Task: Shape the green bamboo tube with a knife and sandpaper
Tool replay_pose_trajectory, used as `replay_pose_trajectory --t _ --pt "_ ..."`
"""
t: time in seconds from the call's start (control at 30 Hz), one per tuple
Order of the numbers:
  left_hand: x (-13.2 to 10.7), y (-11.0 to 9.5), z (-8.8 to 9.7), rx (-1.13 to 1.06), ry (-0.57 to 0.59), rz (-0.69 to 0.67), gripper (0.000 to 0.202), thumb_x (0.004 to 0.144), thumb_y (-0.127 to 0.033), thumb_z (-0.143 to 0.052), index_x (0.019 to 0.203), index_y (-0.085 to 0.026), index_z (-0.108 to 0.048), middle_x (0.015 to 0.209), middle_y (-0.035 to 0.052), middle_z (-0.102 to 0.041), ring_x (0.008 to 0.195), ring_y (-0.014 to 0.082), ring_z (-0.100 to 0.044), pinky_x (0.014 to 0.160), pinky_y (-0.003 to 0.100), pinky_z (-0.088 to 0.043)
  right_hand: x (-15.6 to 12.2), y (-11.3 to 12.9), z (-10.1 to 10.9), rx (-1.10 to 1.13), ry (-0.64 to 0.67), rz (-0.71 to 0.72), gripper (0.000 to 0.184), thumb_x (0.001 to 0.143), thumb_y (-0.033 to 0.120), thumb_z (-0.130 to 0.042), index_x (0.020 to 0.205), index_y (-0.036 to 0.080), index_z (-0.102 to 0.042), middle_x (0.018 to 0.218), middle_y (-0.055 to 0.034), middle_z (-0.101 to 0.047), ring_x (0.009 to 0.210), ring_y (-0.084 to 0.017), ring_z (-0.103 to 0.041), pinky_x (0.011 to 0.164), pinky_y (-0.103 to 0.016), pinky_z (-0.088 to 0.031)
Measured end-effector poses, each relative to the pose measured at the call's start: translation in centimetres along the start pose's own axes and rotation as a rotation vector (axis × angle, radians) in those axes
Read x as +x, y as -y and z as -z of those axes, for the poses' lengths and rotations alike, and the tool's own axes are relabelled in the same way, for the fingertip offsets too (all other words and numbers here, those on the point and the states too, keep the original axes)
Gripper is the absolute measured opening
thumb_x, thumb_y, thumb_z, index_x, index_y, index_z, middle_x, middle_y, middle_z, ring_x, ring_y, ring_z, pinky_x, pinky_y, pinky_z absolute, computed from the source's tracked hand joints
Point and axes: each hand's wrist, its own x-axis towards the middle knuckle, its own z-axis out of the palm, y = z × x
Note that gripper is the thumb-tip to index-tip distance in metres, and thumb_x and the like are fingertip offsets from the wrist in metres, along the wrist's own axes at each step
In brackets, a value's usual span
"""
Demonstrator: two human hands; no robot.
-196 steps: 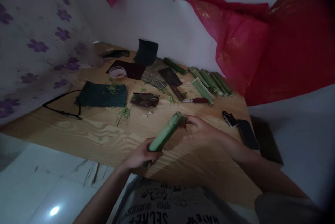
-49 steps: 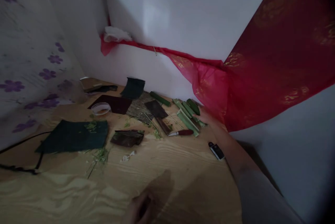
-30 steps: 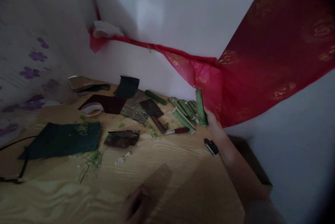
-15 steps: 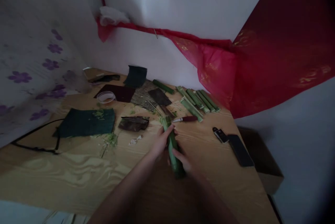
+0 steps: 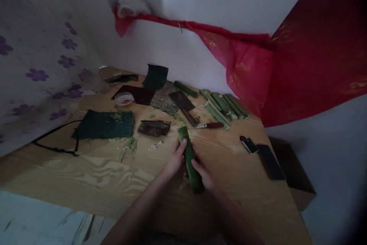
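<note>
Both hands hold a long green tube [image 5: 189, 161] that looks like a bamboo piece, tilted over the near part of the table. My left hand [image 5: 178, 159] wraps its upper part, thumb lying along the top. Lower down on the right side, my right hand [image 5: 203, 172] is closed round it, thumb on top. Fingers underneath are mostly hidden. Just beyond the tube's far end lies a knife [image 5: 210, 125] with a dark red handle. Behind the knife are several similar green pieces [image 5: 226, 105] side by side, and a single green piece [image 5: 186, 89] near the wall.
On the wooden table [image 5: 109, 172] lie a dark green sheet [image 5: 104, 124], a brown folded piece [image 5: 154, 127], green shavings [image 5: 129, 143], a clear round container [image 5: 124, 98], a black strap [image 5: 54, 149] and a dark phone [image 5: 272, 162]. Red cloth [image 5: 249, 65] hangs along the wall.
The view has shifted, so the table's things appear farther right and slightly higher. My right hand has shifted slightly up along the tube; both hands still grip it.
</note>
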Motion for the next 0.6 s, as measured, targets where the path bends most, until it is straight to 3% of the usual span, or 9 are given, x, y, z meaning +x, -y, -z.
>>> replay_pose_trajectory --t 0.1,0.17,0.27,0.37,0.43,0.5,0.6 --pt "0.0 0.1 0.1 0.115 -0.049 -0.079 0.047 0.086 -0.065 -0.056 0.092 -0.018 -0.057 0.077 0.0024 -0.064 0.071 0.0164 -0.063 0.062 0.027 -0.051 -1.0 0.3 -0.2 -0.16 -0.038 0.059 0.055 0.075 0.061 -0.074 0.112 0.025 -0.056 0.073 0.0031 -0.062 0.053 -0.014 -0.06 0.048 -0.027 -0.048" --pt "-0.1 -0.1 0.4 0.291 -0.141 -0.227 0.042 0.092 -0.059 -0.05 0.103 -0.019 -0.058 0.086 0.0039 -0.065 0.077 0.0165 -0.063 0.062 0.027 -0.052 -1.7 0.6 -0.2 -0.31 -0.038 0.098 0.046 0.083 0.061 -0.065 0.111 0.025 -0.056 0.072 0.0036 -0.061 0.051 -0.014 -0.058 0.048 -0.027 -0.047" --pt "-0.2 -0.9 1.7 0.483 -0.268 -0.441 0.032 0.091 -0.045 -0.061 0.114 -0.024 -0.057 0.107 0.0052 -0.059 0.091 0.0161 -0.061 0.067 0.026 -0.053 -2.6 1.6 0.1 -0.569 -0.084 0.212 0.037 0.088 0.056 -0.06 0.108 0.024 -0.058 0.077 0.0014 -0.063 0.065 -0.016 -0.061 0.061 -0.029 -0.049" --pt "-0.3 -1.9 3.4 0.826 -0.228 -0.744 0.012 0.09 -0.031 -0.066 0.099 -0.024 -0.069 0.1 0.0037 -0.054 0.089 0.0149 -0.058 0.069 0.026 -0.051 -3.3 2.7 0.5 -0.803 -0.093 0.276 0.033 0.092 0.05 -0.057 0.108 0.022 -0.06 0.086 -0.0018 -0.067 0.08 -0.02 -0.063 0.074 -0.031 -0.049" --pt "-0.5 -2.5 4.2 1.079 -0.195 -0.949 0.01 0.091 -0.025 -0.065 0.098 -0.024 -0.072 0.095 0.0036 -0.053 0.087 0.0154 -0.055 0.072 0.028 -0.05 -3.6 3.2 0.7 -0.901 -0.082 0.278 0.031 0.093 0.047 -0.055 0.109 0.021 -0.06 0.09 -0.0032 -0.068 0.083 -0.021 -0.063 0.076 -0.031 -0.048" --pt "-0.6 -3.1 4.4 1.247 -0.17 -1.015 0.011 0.091 -0.023 -0.065 0.099 -0.024 -0.072 0.095 0.0044 -0.052 0.088 0.0172 -0.053 0.075 0.031 -0.05 -3.8 3.3 0.8 -0.975 -0.082 0.281 0.029 0.093 0.044 -0.055 0.11 0.021 -0.06 0.093 -0.0045 -0.07 0.086 -0.022 -0.064 0.078 -0.032 -0.047" --pt "-0.8 -4.0 3.9 1.424 -0.097 -0.982 0.006 0.089 -0.021 -0.065 0.092 -0.02 -0.07 0.096 0.0063 -0.052 0.091 0.0207 -0.051 0.08 0.035 -0.049 -4.1 3.4 0.9 -1.062 -0.093 0.265 0.032 0.093 0.042 -0.054 0.114 0.02 -0.061 0.1 -0.0076 -0.072 0.093 -0.025 -0.066 0.084 -0.035 -0.048"
